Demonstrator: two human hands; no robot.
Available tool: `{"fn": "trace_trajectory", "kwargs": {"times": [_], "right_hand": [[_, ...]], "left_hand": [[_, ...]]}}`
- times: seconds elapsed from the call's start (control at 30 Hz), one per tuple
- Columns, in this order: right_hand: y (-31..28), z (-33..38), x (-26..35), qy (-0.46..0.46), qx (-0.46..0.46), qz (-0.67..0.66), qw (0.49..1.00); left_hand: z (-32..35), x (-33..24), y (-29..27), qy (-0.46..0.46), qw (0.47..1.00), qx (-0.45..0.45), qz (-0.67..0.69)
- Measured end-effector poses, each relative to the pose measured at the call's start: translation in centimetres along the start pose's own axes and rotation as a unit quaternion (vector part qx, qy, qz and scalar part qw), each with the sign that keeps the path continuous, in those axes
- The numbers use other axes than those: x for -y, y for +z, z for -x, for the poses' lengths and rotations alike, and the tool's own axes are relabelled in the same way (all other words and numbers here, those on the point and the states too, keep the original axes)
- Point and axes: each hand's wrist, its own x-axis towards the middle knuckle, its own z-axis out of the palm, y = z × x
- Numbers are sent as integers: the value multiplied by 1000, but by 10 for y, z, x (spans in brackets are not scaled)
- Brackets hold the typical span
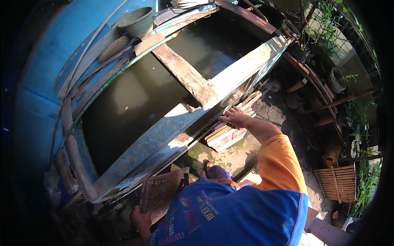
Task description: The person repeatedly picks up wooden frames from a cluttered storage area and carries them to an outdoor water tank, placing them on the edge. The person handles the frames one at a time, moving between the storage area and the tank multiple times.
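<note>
At the lower left, my left hand [141, 221] is closed on the edge of a brown rough-surfaced board [162, 193], which stands tilted beside my body. My right arm reaches forward, and my right hand [234, 117] lies with its fingers spread on a stack of weathered wooden planks [225, 137]. The stack sits against the outer side of a pond tank with a pale blue wooden rim [164, 131]. Murky greenish water [135, 92] fills the tank. A thick worn beam [184, 76] crosses above the water.
A grey-green bucket [136, 22] stands on the far rim, near a green hose [119, 74] and loose boards. On the right are potted plants [338, 80] and a slatted bamboo panel [337, 184]. Mossy concrete floor [197, 158] shows by my foot.
</note>
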Motion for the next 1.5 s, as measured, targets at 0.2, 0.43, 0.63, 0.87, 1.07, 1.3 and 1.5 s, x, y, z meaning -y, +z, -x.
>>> {"fn": "trace_trajectory", "kwargs": {"times": [0.2, 0.43, 0.63, 0.87, 1.07, 1.3, 1.5], "right_hand": [[3, -24, -16, -27, -26, 73, 997], [15, -39, -13, 12, -121, -18, 992], [43, -24, 0, 146, -123, -60, 980], [80, -20, 23, 257, -284, -239, 892], [132, -84, 20, 486, -362, -578, 546], [135, -108, 5, 503, -288, -747, 326], [100, -64, 44, 451, -240, -813, 279]], "left_hand": [[12, -2, 10, -47, 998, 21, 35], [18, 9, 19, -12, 999, 10, 41], [14, 5, 21, -13, 999, 16, 42], [11, 0, 24, -3, 1000, 18, 9], [8, -2, 21, 0, 1000, 21, 20], [9, 7, 20, 3, 999, 20, 31], [13, 17, 21, -10, 998, 35, 46]]}}
